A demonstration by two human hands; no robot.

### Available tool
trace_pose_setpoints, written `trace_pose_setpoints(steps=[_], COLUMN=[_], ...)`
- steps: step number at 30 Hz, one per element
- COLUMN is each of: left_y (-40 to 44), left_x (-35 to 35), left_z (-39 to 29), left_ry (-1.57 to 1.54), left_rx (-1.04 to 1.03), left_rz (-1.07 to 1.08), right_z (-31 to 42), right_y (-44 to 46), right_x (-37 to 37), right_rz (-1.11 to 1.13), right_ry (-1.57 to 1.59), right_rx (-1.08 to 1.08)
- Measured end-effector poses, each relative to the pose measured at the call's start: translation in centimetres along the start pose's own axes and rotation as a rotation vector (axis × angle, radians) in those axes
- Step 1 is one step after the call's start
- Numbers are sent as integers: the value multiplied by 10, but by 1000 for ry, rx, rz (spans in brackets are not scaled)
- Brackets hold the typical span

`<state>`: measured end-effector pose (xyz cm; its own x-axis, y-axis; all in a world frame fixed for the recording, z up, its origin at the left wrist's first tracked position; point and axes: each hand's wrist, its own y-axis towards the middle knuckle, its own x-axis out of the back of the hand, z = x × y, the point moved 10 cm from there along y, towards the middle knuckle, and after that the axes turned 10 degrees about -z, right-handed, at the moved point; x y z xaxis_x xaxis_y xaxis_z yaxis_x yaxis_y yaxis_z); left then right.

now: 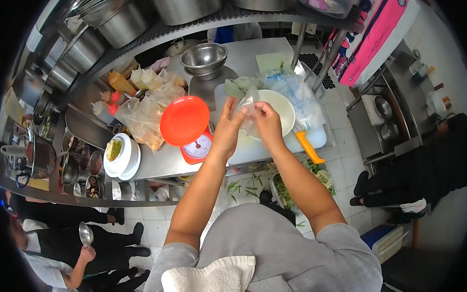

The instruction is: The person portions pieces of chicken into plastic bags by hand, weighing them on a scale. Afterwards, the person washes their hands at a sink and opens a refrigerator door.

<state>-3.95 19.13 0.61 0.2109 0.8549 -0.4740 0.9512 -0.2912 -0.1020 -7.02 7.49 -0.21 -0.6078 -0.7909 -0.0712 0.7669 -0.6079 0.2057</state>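
Observation:
Both my hands are raised over the steel counter, in front of a white bowl (pixel 280 107). Between them hangs a thin clear plastic bag (pixel 250 127). My left hand (pixel 231 126) pinches its left side, and my right hand (pixel 267 124) has its fingers closed on its right side. Behind the bag lies a greenish plastic bag (pixel 242 86). To the left stands a red scale (pixel 196 149) with a round red pan (pixel 185 121). A yellow-handled tool (pixel 309 147) lies right of the bowl; its other end is hidden.
Metal bowls (pixel 204 58) stand at the back, and stacked white plates (pixel 122 157) at the left end. A steel shelf (pixel 233 15) with pots crosses overhead. Co-workers stand at the lower left (pixel 60 253) and right (pixel 418 168). Leafy greens (pixel 288 191) lie below the counter.

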Motion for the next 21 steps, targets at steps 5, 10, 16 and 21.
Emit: trace_pose_setpoints(steps=[5, 10, 16, 21], left_y=[-3, -48, -82, -80], left_x=[40, 55, 69, 105], left_z=[-10, 18, 10, 19], left_ry=[1002, -174, -560, 286], left_rx=[-531, 351, 341, 147], left_rz=[-142, 57, 50, -44], right_z=[-6, -27, -53, -51], right_y=[-21, -59, -65, 18], right_x=[-6, -6, -20, -4], right_rz=[104, 336, 548, 542], right_ry=[494, 803, 927, -365], right_rx=[-362, -701, -796, -67])
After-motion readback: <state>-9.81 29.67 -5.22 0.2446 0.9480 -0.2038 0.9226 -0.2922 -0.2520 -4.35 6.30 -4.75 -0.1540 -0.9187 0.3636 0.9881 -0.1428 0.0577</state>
